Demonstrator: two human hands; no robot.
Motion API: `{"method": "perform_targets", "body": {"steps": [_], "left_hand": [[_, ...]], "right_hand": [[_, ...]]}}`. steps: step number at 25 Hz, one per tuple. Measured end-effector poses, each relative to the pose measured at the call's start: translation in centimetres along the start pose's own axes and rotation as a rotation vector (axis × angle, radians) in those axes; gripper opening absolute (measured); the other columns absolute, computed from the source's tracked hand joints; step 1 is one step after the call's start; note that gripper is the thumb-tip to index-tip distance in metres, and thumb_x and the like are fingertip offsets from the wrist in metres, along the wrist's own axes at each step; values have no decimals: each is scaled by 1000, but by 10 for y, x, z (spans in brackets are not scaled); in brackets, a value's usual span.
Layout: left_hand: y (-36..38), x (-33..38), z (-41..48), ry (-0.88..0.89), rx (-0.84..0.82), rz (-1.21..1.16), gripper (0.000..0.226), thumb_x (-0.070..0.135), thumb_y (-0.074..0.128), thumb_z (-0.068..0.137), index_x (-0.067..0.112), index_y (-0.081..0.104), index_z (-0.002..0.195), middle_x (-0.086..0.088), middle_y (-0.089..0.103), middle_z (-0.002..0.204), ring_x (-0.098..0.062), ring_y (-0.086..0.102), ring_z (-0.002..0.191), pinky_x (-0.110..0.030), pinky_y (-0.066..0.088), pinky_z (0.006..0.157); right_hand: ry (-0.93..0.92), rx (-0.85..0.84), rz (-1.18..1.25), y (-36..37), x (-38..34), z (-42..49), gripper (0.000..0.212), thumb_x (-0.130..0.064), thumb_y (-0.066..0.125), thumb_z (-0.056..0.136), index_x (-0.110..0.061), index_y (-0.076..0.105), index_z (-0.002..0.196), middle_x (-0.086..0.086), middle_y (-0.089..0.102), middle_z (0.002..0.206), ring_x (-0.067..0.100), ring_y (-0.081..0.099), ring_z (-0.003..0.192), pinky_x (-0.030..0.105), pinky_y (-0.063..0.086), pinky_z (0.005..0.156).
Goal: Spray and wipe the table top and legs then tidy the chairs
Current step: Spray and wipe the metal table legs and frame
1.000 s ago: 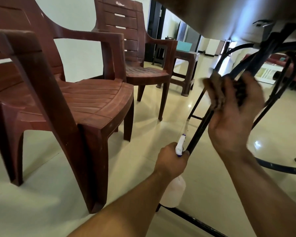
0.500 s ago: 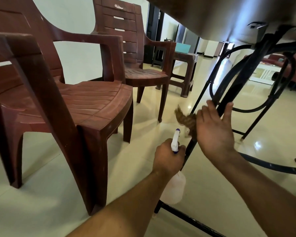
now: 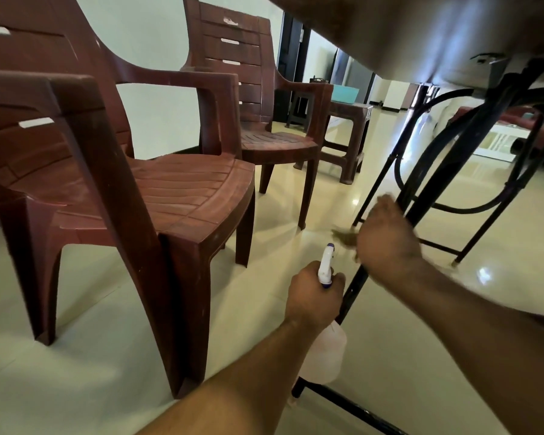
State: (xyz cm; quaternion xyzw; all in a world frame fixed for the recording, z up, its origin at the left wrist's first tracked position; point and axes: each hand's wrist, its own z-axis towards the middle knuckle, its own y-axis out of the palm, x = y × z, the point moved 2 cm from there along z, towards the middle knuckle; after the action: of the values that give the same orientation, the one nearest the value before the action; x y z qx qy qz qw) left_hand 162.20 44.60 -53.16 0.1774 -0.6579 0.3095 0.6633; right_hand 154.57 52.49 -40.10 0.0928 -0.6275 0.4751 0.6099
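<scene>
I look from low down, beneath the table top (image 3: 421,29). My right hand (image 3: 387,237) wraps a brown cloth (image 3: 344,237) round the black metal table leg (image 3: 355,287), about halfway down; the hand is blurred. My left hand (image 3: 314,296) grips a white spray bottle (image 3: 327,356) with a white and blue nozzle (image 3: 327,262), held just left of the same leg. More black curved leg tubes (image 3: 515,171) run under the table to the right.
Two dark red plastic armchairs stand to the left, one near (image 3: 139,183) and one farther back (image 3: 264,120). A small red-brown stool (image 3: 349,136) carrying a teal box stands behind them. A black floor bar (image 3: 352,406) crosses the glossy cream tiled floor (image 3: 107,324).
My right hand slid the cloth down the table leg from near the top to about halfway. My left hand kept the spray bottle almost still.
</scene>
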Motion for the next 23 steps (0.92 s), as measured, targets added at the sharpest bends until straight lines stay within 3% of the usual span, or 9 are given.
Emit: {"method": "perform_targets", "body": {"steps": [4, 7, 9, 11, 13, 15, 19, 21, 23], "left_hand": [[-8, -1, 0, 31, -8, 2, 28, 40, 62, 80, 13, 61, 85, -11, 67, 78, -37, 68, 76, -56, 62, 68], [-8, -5, -1, 45, 10, 22, 22, 36, 64, 86, 15, 60, 84, -9, 65, 74, -35, 68, 71, -53, 63, 66], [-7, 0, -3, 46, 10, 9, 21, 35, 63, 86, 14, 59, 82, -7, 64, 71, -36, 66, 69, -52, 63, 65], [-7, -1, -3, 67, -12, 17, 18, 34, 64, 85, 18, 58, 79, -2, 62, 69, -29, 63, 65, -44, 62, 66], [-8, -6, -6, 74, -33, 79, 18, 30, 65, 89, 21, 55, 77, 3, 59, 70, -19, 58, 63, -37, 58, 65], [-9, -23, -8, 32, -55, 109, 20, 35, 63, 86, 18, 55, 79, 0, 59, 71, -23, 60, 65, -45, 61, 68], [-16, -44, -14, -6, -60, 184, 25, 39, 59, 82, 15, 57, 83, -7, 64, 75, -33, 66, 69, -54, 61, 65], [-23, -48, -13, -17, -52, 192, 21, 37, 60, 85, 15, 58, 83, -6, 65, 76, -32, 67, 71, -53, 62, 66], [-30, -53, -11, -14, -49, 209, 17, 34, 62, 88, 18, 57, 82, -5, 65, 78, -32, 68, 73, -53, 62, 68]], "right_hand": [[-291, 160, 187, 32, -29, -23, 51, -27, 54, 98, 0, 49, 141, 24, 42, 151, 40, 25, 147, 50, 2, 122], [51, 422, 351, 49, 4, -18, 68, -10, 59, 90, 11, 31, 147, 31, 28, 156, 44, 20, 148, 51, 6, 124], [54, 305, 416, 59, -13, -31, 69, -9, 41, 95, 7, 8, 154, 30, 8, 162, 42, 4, 152, 50, 7, 124], [-113, 281, 483, 70, -54, -55, 61, -13, 43, 96, -15, 29, 155, 20, 35, 155, 39, 32, 145, 43, 31, 119], [-372, 266, 587, 79, -88, -76, 56, -17, 71, 82, -25, 58, 135, 9, 61, 134, 31, 58, 125, 40, 45, 109], [-291, 337, 564, 84, -80, -62, 71, -15, 80, 73, -9, 55, 139, 16, 54, 143, 32, 51, 133, 45, 33, 117], [290, 329, 710, 70, -50, -38, 70, -4, 42, 88, 1, 20, 154, 21, 20, 162, 38, 9, 152, 54, 13, 123], [137, 263, 820, 76, -87, -51, 64, -13, 35, 95, -10, 22, 157, 8, 18, 165, 36, 14, 151, 54, 28, 119], [-194, 198, 810, 87, -130, -76, 61, -20, 40, 93, -16, 34, 154, 1, 21, 164, 30, 21, 151, 51, 22, 121]]}}
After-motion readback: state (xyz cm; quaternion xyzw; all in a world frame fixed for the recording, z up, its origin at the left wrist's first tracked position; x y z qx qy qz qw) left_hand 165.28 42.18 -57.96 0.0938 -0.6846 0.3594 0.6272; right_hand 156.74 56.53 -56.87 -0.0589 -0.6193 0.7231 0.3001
